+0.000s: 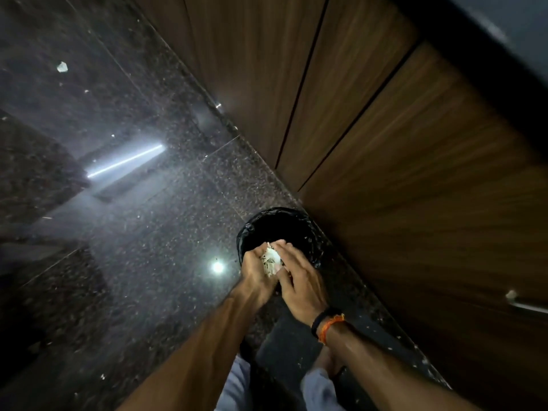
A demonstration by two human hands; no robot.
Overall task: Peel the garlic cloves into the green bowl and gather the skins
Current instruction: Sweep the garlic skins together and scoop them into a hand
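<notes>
A clump of pale garlic skins [270,262] sits between my two hands, directly over a black bin [281,226] lined with a black bag on the floor. My left hand [257,269] cups the skins from the left with curled fingers. My right hand [299,280] lies against the clump from the right, its fingers fairly straight over the top. A black and orange band circles my right wrist. No green bowl or garlic cloves are in view.
Dark speckled granite floor [133,232] spreads to the left, with a scrap of white skin [62,67] and small flecks on it. Wooden cabinet doors [415,173] stand right of the bin, one with a metal handle [522,304]. My legs show at the bottom edge.
</notes>
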